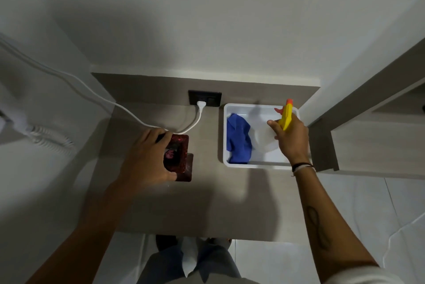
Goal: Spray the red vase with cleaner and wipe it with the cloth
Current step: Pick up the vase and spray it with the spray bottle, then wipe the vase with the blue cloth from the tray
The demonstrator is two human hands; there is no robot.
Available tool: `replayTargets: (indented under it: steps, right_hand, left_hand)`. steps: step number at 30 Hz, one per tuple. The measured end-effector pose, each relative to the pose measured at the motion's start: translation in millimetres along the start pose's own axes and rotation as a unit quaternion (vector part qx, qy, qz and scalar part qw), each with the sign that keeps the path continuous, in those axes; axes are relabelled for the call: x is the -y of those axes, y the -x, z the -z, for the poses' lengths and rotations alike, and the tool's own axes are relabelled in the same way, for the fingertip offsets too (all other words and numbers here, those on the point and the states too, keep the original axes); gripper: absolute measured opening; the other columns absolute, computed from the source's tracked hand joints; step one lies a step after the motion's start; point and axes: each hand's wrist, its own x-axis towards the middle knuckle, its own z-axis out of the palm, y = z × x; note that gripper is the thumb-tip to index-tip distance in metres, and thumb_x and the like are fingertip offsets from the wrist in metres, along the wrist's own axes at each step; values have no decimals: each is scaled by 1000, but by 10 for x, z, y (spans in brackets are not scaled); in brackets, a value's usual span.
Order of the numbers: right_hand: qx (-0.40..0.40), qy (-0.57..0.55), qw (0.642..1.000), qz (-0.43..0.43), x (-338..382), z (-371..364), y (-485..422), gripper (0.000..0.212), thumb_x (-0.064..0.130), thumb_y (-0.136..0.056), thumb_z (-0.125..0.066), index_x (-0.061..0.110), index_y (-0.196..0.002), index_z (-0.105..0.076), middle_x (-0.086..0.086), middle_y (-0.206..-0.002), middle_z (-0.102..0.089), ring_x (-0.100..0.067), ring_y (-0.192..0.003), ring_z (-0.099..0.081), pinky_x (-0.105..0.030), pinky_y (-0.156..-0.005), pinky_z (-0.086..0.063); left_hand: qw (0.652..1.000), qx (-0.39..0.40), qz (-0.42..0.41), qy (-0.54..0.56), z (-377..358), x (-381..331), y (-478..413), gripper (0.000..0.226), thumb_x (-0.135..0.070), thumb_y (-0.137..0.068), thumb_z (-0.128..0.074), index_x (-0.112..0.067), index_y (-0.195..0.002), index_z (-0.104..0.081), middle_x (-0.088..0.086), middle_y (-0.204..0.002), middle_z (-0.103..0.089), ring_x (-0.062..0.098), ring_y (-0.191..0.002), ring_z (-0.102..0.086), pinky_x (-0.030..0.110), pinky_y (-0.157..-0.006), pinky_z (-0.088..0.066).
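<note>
You have one red vase (178,157) at bench (207,203) left, your left hand (147,157) wrapped round its rim; one white tray (225,136) at right holds one blue cloth (238,139) and one spray bottle (266,139), your right hand (291,139) closed on its yellow trigger head. Grey bench against a white wall, one black outlet (205,98) with one white cord (92,90) plugged in. The bottle's pale body is hard to make out against the tray.

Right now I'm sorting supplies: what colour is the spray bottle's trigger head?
Yellow with an orange nozzle tip, on the spray bottle; seen in the head view.
</note>
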Motion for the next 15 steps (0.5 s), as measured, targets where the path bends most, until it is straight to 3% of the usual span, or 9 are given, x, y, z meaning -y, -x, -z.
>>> replayTargets:
  steps: [3,8,15]
  right_hand:
    - [-6,20,1000,-14,-73,-181,-178,56,38,-102,-74,18,-152,-59,1,-108,-74,-21,-90,-72,-39,-94,-62]
    - [-29,49,998,-26,-168,-362,-298,50,41,-101,-72,13,-142,-63,-15,-109,-79,-33,-94,-77,-42,-88,-65]
    - [-10,32,999,-32,-216,-349,-284,61,42,-96,-79,17,-149,-60,-7,-107,-77,-24,-92,-73,-46,-94,-65]
  left_hand:
    - [1000,13,5,10,4,-15,-4,115,-52,-57,-96,-9,-155,-54,10,-149,-53,34,-141,-47,47,-114,-45]
    - [999,13,-6,35,-24,-8,45,116,-50,-55,-95,-8,-154,-52,12,-149,-53,36,-137,-52,47,-108,-49]
    - [998,-10,-21,53,-106,36,53,115,-54,-54,-85,-6,-153,-51,11,-147,-50,31,-133,-48,41,-103,-48]
